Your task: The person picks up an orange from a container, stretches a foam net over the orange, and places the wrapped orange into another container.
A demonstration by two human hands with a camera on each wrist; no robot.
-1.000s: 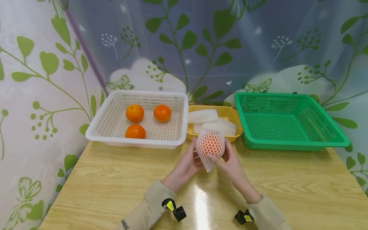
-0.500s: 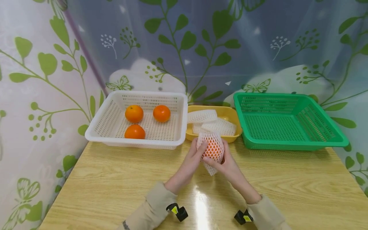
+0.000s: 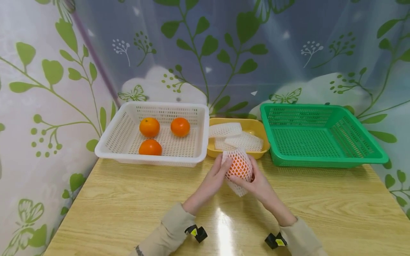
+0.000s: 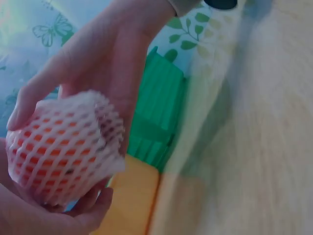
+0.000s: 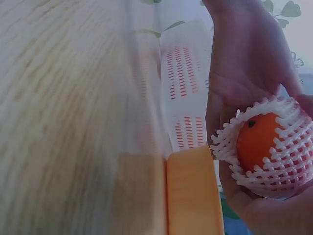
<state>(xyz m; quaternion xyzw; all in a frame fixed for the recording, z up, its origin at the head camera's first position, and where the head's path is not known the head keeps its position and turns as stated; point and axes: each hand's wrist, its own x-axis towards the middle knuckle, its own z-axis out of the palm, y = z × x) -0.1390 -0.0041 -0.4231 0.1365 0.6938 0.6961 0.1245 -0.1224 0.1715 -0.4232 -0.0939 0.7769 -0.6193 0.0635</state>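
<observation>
An orange in a white foam net sleeve (image 3: 239,169) is held between both hands above the table, in front of the yellow basin. My left hand (image 3: 211,179) grips it from the left, thumb on the near side. From the right, my right hand (image 3: 260,185) holds it with the thumb pressed against the netting. The loose tail of the sleeve hangs toward me. In the right wrist view, bare orange skin (image 5: 257,139) with a dark stem spot shows through the sleeve's open end. The left wrist view shows the netting (image 4: 63,147) stretched around the fruit. The fingers behind it are partly hidden.
A white basket (image 3: 150,160) at the left holds three bare oranges (image 3: 180,127). The yellow basin (image 3: 256,124) in the middle contains several foam net sleeves (image 3: 245,141). A green basket (image 3: 326,161) stands at the right. Wooden table (image 3: 128,199) extends in front.
The netted orange has shifted slightly toward me and right, and tilted. My left thumb has come round onto its near side. The baskets and loose oranges have stayed put.
</observation>
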